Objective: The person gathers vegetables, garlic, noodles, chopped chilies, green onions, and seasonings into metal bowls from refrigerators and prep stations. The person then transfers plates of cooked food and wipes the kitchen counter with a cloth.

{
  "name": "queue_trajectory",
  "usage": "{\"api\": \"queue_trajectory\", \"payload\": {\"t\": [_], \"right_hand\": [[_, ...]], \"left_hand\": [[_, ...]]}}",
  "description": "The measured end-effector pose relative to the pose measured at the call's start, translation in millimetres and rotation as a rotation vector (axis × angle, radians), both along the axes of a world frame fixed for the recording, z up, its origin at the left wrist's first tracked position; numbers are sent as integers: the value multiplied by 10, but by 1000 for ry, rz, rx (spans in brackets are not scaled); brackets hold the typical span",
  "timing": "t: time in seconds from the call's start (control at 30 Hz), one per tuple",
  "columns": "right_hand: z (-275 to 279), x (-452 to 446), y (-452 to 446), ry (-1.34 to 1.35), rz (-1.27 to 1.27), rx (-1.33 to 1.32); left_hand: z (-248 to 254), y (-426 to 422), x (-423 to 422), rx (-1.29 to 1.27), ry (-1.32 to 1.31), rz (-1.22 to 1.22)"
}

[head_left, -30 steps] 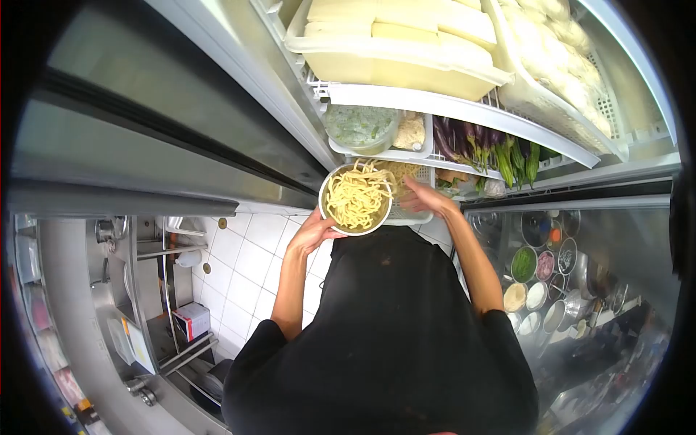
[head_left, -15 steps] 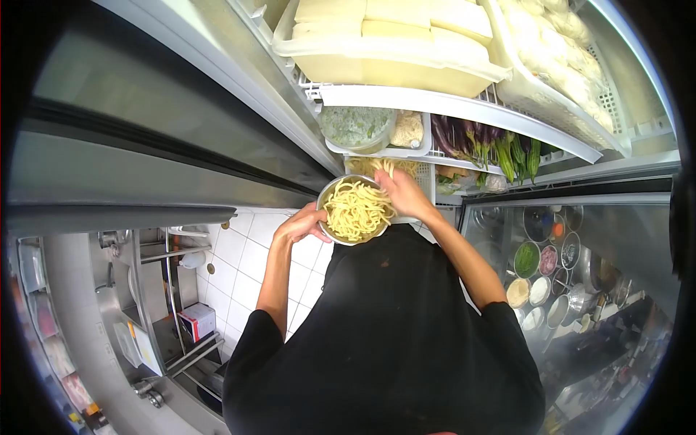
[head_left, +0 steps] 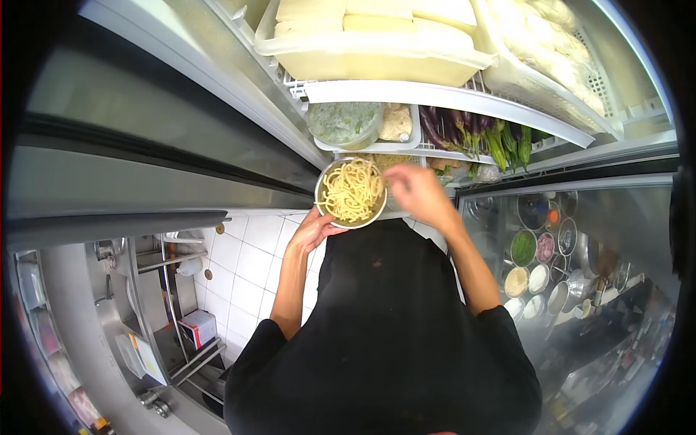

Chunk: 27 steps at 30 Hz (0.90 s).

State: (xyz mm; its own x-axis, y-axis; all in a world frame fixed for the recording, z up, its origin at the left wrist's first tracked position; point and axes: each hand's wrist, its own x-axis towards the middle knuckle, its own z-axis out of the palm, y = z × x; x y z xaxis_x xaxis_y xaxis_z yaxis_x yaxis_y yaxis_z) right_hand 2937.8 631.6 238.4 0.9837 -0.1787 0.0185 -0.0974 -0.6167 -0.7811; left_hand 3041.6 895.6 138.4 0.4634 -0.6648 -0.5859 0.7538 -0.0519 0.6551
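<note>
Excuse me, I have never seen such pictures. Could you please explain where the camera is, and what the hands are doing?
No robot here: one camera on the person's head looks forward and down, so the black shirt fills the lower middle. The left hand holds a bowl of noodles. The right hand is beside it, blurred; I cannot tell whether it holds anything. Ahead, what looks like an open fridge has pale blocks above, with a tub and purple eggplants lower down. The wide lens bends everything.
</note>
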Motion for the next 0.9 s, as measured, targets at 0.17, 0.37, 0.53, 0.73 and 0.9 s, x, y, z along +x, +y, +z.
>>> {"api": "queue_trajectory", "payload": {"t": [0.17, 0.37, 0.53, 0.73, 0.9], "right_hand": [[-1418, 144, -395, 490, -143, -210], [-2349, 310, 36, 441, -422, -244], [-3012, 429, -191, 419, -341, -269], [-2487, 317, -481, 400, -7, -45], [-854, 98, -714, 456, 94, 184]], "left_hand": [[-19, 261, -8, -59, -10, 93], [192, 321, -17, -41, -66, 112], [170, 392, -165, -56, -24, 160], [114, 382, -162, -30, -9, 166], [98, 243, -113, -10, -20, 142]]}}
